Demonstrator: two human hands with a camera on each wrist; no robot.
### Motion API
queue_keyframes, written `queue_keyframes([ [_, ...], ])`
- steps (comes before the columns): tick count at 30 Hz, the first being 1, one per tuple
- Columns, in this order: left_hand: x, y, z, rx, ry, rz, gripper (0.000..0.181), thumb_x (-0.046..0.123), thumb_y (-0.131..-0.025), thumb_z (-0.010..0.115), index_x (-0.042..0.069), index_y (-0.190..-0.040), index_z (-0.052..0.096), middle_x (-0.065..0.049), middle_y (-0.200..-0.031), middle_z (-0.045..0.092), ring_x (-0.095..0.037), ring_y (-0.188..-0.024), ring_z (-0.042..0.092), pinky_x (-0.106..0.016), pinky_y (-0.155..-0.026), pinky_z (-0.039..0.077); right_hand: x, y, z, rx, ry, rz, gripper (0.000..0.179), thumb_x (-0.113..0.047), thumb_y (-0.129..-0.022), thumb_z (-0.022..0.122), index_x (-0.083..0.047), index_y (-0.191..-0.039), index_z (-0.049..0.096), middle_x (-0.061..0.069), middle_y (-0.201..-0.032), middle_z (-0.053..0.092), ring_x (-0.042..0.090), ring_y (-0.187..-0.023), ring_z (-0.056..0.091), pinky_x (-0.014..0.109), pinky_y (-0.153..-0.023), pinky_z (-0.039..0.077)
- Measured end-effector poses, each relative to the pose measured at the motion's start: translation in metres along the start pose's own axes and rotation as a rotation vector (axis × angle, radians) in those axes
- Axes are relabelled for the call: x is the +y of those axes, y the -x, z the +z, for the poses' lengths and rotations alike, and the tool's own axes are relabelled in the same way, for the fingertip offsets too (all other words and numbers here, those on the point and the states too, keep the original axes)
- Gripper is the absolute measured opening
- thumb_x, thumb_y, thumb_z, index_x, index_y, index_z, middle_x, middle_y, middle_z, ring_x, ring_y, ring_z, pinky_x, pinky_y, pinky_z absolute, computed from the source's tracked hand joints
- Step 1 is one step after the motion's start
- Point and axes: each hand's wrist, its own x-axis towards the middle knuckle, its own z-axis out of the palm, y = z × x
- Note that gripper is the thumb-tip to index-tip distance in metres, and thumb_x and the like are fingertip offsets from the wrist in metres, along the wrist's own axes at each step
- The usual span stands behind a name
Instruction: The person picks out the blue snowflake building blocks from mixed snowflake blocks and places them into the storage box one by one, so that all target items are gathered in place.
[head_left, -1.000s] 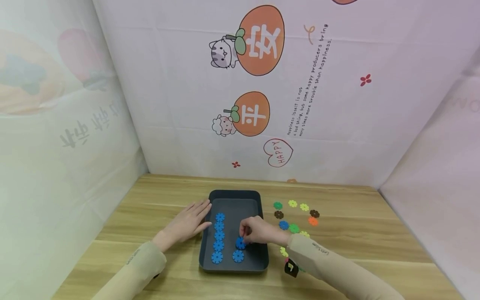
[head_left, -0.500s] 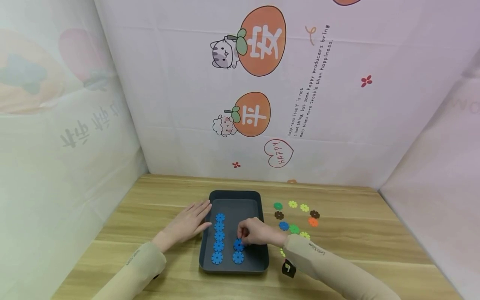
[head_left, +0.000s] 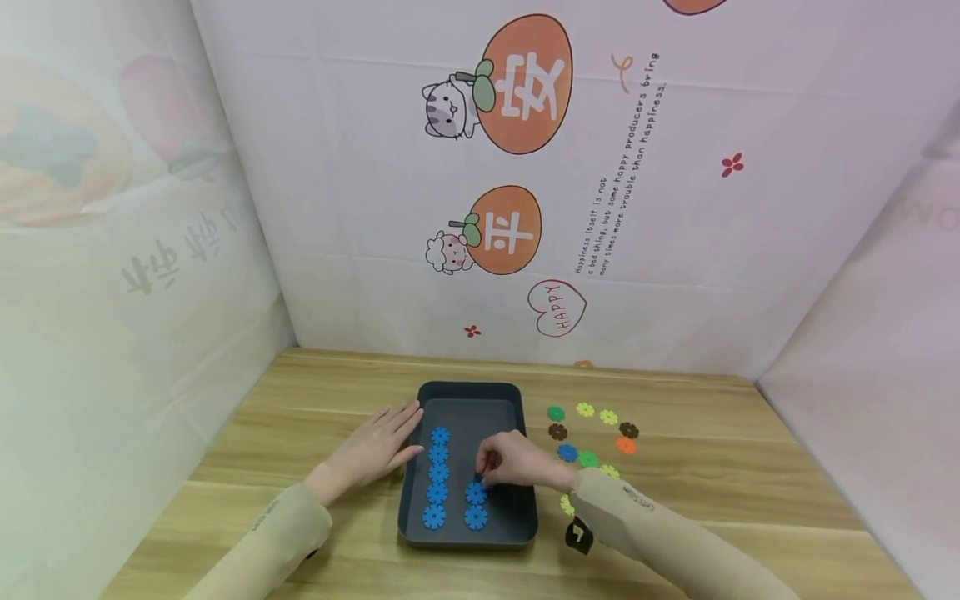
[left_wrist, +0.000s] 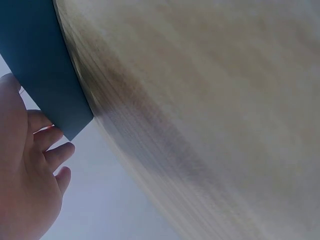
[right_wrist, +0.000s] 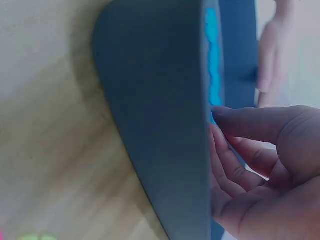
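Observation:
A dark grey tray [head_left: 468, 389] lies on the wooden table. Along its left side runs a column of several blue snowflake discs [head_left: 438, 472]; a shorter column of two starts at its near right. My right hand [head_left: 517, 461] reaches in from the right and pinches the far edge of the upper blue snowflake disc [head_left: 475, 493] of that pair. In the right wrist view, blue shows between thumb [right_wrist: 250, 122] and fingertips; the tray wall hides the rest. With fingers straight, my left hand [head_left: 378, 442] rests against the tray's left rim, and its fingers [left_wrist: 57, 152] touch the wall.
Right of the tray, loose discs are scattered: green [head_left: 556, 413], yellow [head_left: 585, 409], brown [head_left: 629, 430], orange [head_left: 626, 445] and blue [head_left: 567, 452]. A small black item [head_left: 579, 535] lies near the right forearm. Printed cloth walls [head_left: 375, 208] enclose the table.
My right hand has shifted the upper disc slightly left and toward me, and it now lies in line with the one below. My left hand has stayed still.

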Motion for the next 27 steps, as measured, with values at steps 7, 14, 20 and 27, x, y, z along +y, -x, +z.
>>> queue_keyframes([
  [7, 0.001, 0.001, 0.000, -0.005, 0.016, -0.006, 0.064, 0.043, -0.104, 0.046, 0.001, -0.152, 0.037, -0.017, -0.160, 0.035, -0.035, -0.146, 0.038, -0.052, -0.122, 0.030, 0.011, 0.012, -0.031, 0.082, -0.017, 0.035, 0.006, -0.002, -0.086, 0.073, -0.002, -0.089, 0.067, 0.007, -0.087, 0.071, 0.008, -0.077, 0.064, 0.019, -0.067, 0.055],
  [14, 0.001, 0.000, -0.001, -0.005, 0.012, -0.005, 0.064, 0.043, -0.104, 0.046, 0.001, -0.152, 0.037, -0.017, -0.160, 0.035, -0.035, -0.146, 0.038, -0.052, -0.122, 0.030, 0.039, 0.032, -0.060, 0.185, 0.013, 0.058, 0.008, -0.005, -0.087, 0.072, -0.001, -0.092, 0.067, 0.008, -0.086, 0.071, 0.012, -0.079, 0.066, 0.022, -0.067, 0.055],
  [20, 0.001, 0.001, -0.001, -0.006, 0.012, -0.006, 0.064, 0.043, -0.104, 0.046, 0.001, -0.152, 0.038, -0.017, -0.160, 0.035, -0.035, -0.146, 0.038, -0.053, -0.122, 0.030, 0.064, 0.046, -0.067, 0.214, 0.032, 0.125, 0.012, -0.004, -0.086, 0.072, 0.003, -0.094, 0.067, 0.010, -0.086, 0.070, 0.012, -0.076, 0.063, 0.025, -0.066, 0.054],
  [27, 0.002, 0.001, -0.002, -0.005, 0.014, -0.004, 0.064, 0.043, -0.104, 0.046, 0.001, -0.152, 0.038, -0.017, -0.159, 0.036, -0.035, -0.146, 0.038, -0.053, -0.122, 0.030, 0.087, 0.054, -0.063, 0.201, 0.006, 0.304, 0.013, -0.002, -0.084, 0.073, 0.002, -0.094, 0.066, 0.007, -0.085, 0.066, 0.014, -0.075, 0.057, 0.028, -0.067, 0.052],
])
